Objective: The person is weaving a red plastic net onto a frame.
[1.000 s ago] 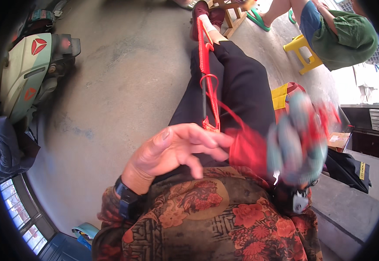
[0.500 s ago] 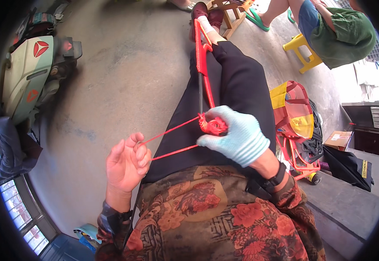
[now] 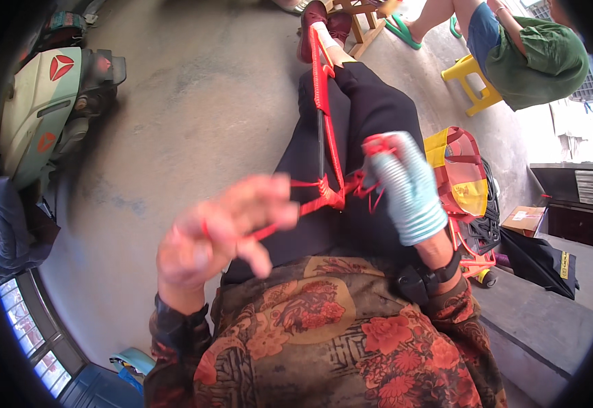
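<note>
My left hand (image 3: 225, 228), bare and blurred by motion, has a loop of red cord (image 3: 266, 232) around its half-spread fingers. My right hand (image 3: 408, 190), in a pale blue knitted glove, is closed around a small bundle of red cord (image 3: 381, 143). Strands from both hands meet at a red knot (image 3: 331, 196) above my lap. From there, black cords and a red strand lead along my black-trousered legs to a red woven strap (image 3: 321, 88). The strap's far end reaches my dark red shoes; how it is fastened there is unclear.
At the right lie a red and yellow bag (image 3: 463, 166), a cardboard box (image 3: 524, 217) and a black cloth bag (image 3: 545, 262). A person in green (image 3: 541, 61) sits on a yellow stool (image 3: 470, 81). A scooter (image 3: 48, 109) stands at the left.
My right hand has moved away from the knot, up and to the right, drawing cord with it. My left hand has opened its fingers and shifted slightly, the loop still around them.
</note>
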A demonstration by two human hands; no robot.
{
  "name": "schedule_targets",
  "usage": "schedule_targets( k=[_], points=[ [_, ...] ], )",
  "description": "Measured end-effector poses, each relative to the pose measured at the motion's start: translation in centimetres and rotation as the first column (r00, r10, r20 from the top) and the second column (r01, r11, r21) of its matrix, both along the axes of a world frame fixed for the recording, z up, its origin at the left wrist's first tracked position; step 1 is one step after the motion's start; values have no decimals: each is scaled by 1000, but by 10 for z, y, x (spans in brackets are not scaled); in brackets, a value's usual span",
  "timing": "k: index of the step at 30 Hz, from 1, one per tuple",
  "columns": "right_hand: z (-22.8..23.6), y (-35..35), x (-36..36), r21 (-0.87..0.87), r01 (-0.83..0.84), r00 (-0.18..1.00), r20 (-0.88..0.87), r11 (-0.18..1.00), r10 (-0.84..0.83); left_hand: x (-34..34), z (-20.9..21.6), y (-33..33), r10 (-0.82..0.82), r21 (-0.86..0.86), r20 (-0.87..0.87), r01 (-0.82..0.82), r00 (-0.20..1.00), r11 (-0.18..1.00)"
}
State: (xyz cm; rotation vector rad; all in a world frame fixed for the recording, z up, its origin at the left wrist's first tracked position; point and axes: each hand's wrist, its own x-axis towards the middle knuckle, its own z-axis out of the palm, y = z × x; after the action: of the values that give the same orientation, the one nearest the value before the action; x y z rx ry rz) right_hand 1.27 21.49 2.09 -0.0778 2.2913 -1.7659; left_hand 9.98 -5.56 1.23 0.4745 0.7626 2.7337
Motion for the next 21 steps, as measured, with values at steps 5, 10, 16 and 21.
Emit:
schedule_targets(
  k=[5, 10, 16, 21],
  points=[
    [5, -1, -19, 422, 269, 675, -724, 866, 143, -50, -5, 29, 270, -288, 356, -169, 895, 942],
    [-14, -31, -10, 200, -49, 980, -181, 979, 86, -51, -37, 59, 161, -572, 400, 109, 902, 813],
    [-19, -19, -11, -83, -23, 987, 154, 996, 35, -47, -47, 50, 215, -585, 436, 94, 874, 806],
    [3, -25, -21, 370, -33, 846, -485, 929, 223, -37, -11, 15, 260, -314, 579, -82, 773, 946]
  ],
)
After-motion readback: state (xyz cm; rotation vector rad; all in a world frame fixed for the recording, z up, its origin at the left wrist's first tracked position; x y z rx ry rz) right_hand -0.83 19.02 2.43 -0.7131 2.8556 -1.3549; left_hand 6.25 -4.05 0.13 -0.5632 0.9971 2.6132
